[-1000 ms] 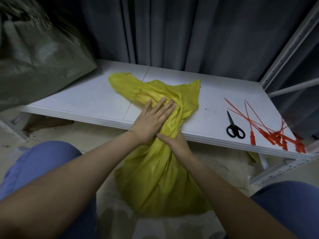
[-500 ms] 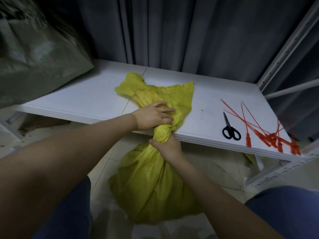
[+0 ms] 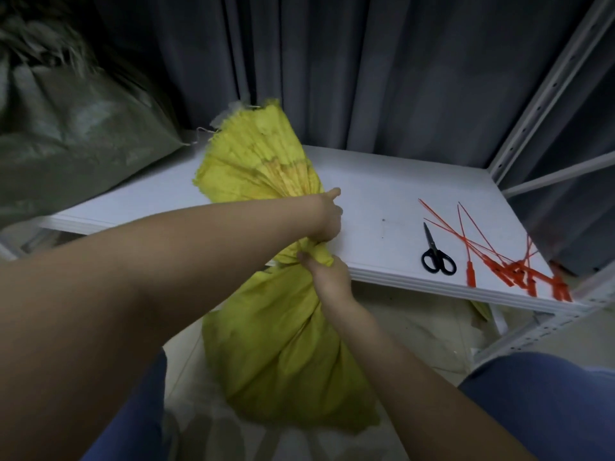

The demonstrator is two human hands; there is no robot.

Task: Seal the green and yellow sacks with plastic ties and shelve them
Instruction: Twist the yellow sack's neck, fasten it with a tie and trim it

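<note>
- Fingers of both hands, left hand (image 3: 324, 217) above right hand (image 3: 327, 272), clench the yellow sack's (image 3: 283, 344) gathered neck at the shelf (image 3: 382, 194) edge.
- Next (my guess): one hand fetches an orange tie (image 3: 499, 257).

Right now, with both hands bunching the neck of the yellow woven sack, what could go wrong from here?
1. Both the left hand and right hand grip the yellow woven sack; freeing one to reach the red plastic ties may let the gathered neck fan open.
2. The ties lie tangled near the white shelf edge; pulling one could drag others, or the black-handled scissors, off.
</note>
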